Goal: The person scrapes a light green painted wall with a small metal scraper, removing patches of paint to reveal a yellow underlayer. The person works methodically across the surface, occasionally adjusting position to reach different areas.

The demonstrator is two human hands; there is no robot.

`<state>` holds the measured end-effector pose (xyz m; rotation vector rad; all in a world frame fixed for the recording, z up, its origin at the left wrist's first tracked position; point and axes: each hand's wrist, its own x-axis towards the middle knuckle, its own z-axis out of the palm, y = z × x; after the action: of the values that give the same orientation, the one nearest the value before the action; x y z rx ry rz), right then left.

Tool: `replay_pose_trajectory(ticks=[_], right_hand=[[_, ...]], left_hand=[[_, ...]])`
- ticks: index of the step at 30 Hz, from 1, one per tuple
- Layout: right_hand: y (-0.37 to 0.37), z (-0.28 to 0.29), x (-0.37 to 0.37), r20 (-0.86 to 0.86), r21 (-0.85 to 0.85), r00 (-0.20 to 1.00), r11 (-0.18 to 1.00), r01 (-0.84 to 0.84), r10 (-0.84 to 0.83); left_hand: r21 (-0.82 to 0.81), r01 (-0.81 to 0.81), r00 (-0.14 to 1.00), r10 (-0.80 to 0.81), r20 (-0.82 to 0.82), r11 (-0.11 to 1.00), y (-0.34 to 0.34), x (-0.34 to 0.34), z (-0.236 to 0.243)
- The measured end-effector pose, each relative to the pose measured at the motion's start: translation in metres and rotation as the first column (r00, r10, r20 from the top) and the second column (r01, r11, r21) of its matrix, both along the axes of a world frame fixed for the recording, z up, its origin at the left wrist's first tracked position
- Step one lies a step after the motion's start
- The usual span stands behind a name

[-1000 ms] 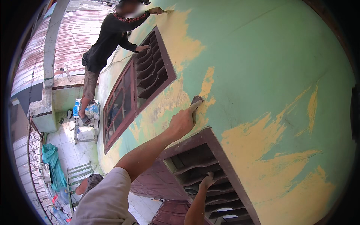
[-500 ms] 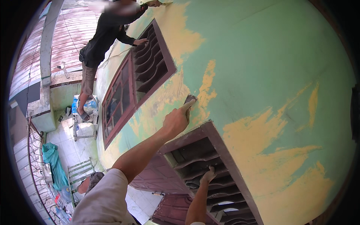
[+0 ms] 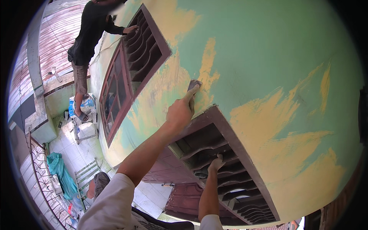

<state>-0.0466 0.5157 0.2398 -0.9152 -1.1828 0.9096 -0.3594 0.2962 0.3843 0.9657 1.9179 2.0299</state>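
My left hand (image 3: 180, 112) reaches up to the wall, closed around a small flat scraper (image 3: 194, 83). The index finger lies stretched along the tool, whose dark grey end touches the painted wall (image 3: 253, 57). Around it the green surface shows scraped, patchy yellow areas (image 3: 209, 61). Lower down, my right hand (image 3: 216, 163) grips a dark wavy slat (image 3: 207, 149) of the brown-framed vent; its fingertips are partly hidden by the slat. White short sleeves cover my upper arms.
A co-worker in a black top (image 3: 90, 30) stands on a small stand (image 3: 87, 132) at the left, one hand on another slatted vent (image 3: 143, 50). Below are a slatted green chair (image 3: 87, 172), a teal cloth (image 3: 61, 174), a metal railing (image 3: 36, 180) and a tiled floor (image 3: 149, 199).
The view has shifted, so the wall and vents sit differently in the picture. My left hand keeps the scraper at the wall beside the yellow patch; my right hand stays on the slat.
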Motion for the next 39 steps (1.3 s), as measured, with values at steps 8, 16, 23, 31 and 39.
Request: replay_pose_trajectory(ticks=[8, 16, 23, 31, 39], right_hand=[[-0.006, 0.012, 0.012, 0.182, -0.064, 0.968, 0.985, -0.163, 0.172], [-0.103, 0.072, 0.061, 0.855, -0.347, 0.309, 0.902, -0.258, 0.417], [-0.183, 0.326, -0.010, 0.942, 0.334, 0.184, 0.772, -0.541, -0.279], [-0.068, 0.507, -0.085, 0.381, 0.903, 0.293, 0.285, -0.323, -0.877], [-0.023, 0.475, -0.107, 0.089, 0.978, -0.011, 0.090, -0.190, -0.996]], left_hand=[[0.073, -0.064, 0.998, 0.065, -0.009, 0.995, 0.014, -0.008, 0.023], [0.052, -0.063, 0.994, 0.067, -0.083, 0.997, 0.019, 0.024, -0.040], [0.014, -0.135, 0.990, 0.134, 0.043, 0.991, 0.012, -0.001, 0.014], [-0.071, -0.122, 0.992, 0.123, 0.011, 0.990, -0.009, -0.017, 0.030], [0.030, -0.163, 0.986, 0.164, -0.032, 0.986, 0.006, -0.037, 0.038]])
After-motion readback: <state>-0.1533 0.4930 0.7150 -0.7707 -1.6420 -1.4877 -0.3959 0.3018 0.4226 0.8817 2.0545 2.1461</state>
